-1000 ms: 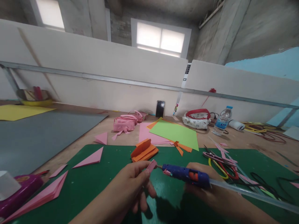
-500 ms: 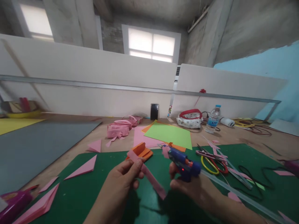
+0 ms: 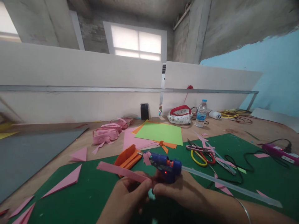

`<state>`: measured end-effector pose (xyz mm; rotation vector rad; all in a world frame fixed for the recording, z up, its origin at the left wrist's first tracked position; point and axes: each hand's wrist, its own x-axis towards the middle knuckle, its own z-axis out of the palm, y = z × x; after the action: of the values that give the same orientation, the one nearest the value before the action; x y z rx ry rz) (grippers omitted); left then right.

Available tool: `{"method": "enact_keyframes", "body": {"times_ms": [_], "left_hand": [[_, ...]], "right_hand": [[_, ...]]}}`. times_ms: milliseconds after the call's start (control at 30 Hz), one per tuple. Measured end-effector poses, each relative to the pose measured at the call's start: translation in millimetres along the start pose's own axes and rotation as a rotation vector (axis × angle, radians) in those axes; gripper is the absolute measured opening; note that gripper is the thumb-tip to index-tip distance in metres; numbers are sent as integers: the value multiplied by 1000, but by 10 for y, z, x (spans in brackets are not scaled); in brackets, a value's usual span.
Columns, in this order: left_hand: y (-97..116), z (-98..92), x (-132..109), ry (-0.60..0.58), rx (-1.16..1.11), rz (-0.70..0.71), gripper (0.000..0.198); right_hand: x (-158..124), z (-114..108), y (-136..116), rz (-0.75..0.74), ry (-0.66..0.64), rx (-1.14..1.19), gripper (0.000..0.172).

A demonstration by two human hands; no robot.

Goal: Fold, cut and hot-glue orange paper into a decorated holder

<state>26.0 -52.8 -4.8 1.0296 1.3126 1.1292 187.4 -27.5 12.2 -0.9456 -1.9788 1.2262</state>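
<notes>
A pink paper strip is pinched between the thumb and fingers of my left hand, its free end pointing left. My right hand is wrapped round a blue glue gun, whose nozzle points left and whose red light is lit. A long clear glue stick sticks out of the gun's back, and a scrap of pink paper clings near the nozzle. The two hands are close together, and the strip's right end is hidden by my fingers. Folded orange paper lies just beyond the strip.
Scissors and a black cord lie on the green mat at right, near a purple power strip. Folded pink pieces are at left. Behind stand a water bottle, phone, pouch and green paper.
My left hand has turned the strip so its free end now points left. The glue gun has moved left and down, closer to my left hand. The whole view has swung right.
</notes>
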Motion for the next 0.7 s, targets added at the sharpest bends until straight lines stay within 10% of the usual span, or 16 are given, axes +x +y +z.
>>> {"method": "enact_keyframes", "body": {"times_ms": [233, 700], "left_hand": [[109, -216, 78, 287, 59, 54, 34], [75, -373, 135, 237, 153, 104, 35]], "right_hand": [[-49, -117, 35, -72, 127, -251, 19], [-32, -42, 58, 57, -24, -421, 27]]}}
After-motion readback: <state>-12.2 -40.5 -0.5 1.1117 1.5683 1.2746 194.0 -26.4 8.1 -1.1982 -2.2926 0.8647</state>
